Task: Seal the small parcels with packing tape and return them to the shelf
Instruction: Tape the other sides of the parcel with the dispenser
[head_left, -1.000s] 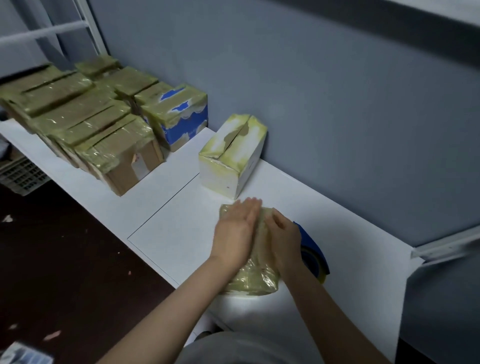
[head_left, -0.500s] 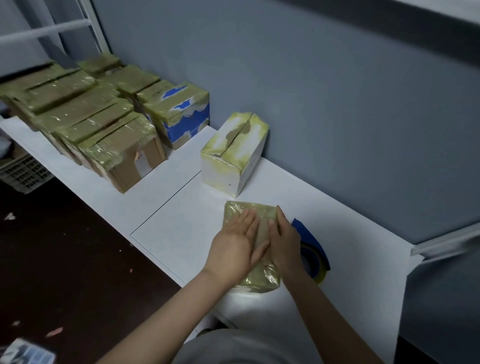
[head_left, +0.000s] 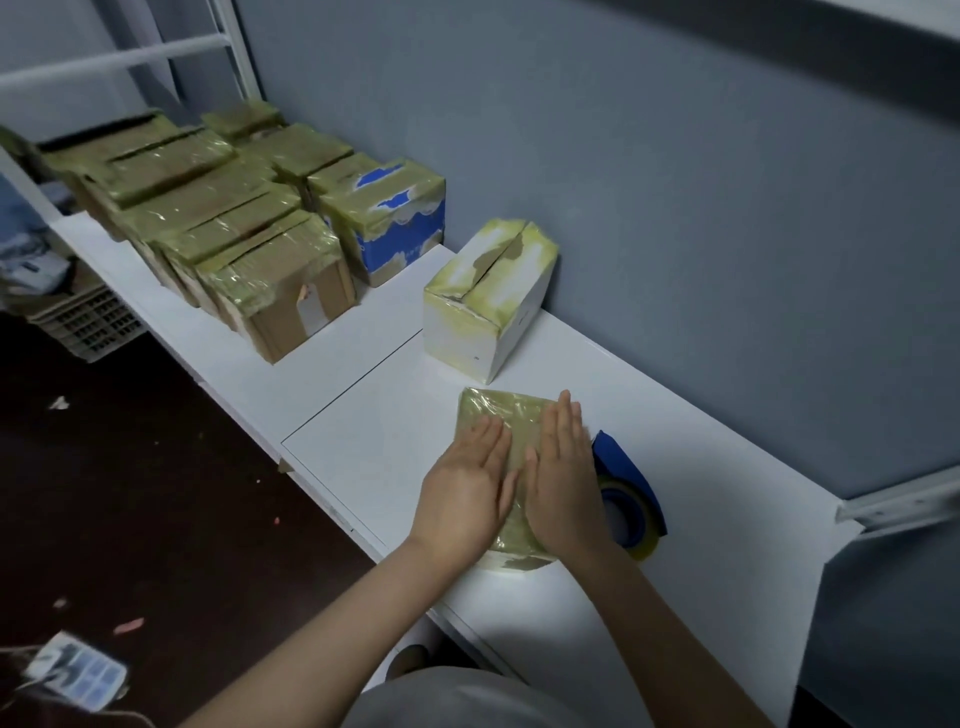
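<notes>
head view. the small parcel (head_left: 498, 410), wrapped in yellowish tape, is lying flat on the white shelf (head_left: 363, 452), just in front of the white box (head_left: 488, 306), taken here as the landmark. the left hand (head_left: 465, 493) and the right hand (head_left: 563, 483) are lying side by side on top of the parcel, fingers straight and together, palms pressing down; neither is gripping anything. the hands are covering most of the parcel's top, so the tape under them is not showing. only the end toward the white box and the near edge are showing. the blue tape dispenser (head_left: 628, 483) is lying nearer than the white box and to its right. the right hand is hiding the dispenser's left part, so whether it is touching the parcel cannot be told. left of the white box, a blue-printed box (head_left: 395, 218) and a cluster of brown taped boxes (head_left: 218, 223) are standing, the farthest ones blurring. the lower frame edge is cutting off both forearms.
</notes>
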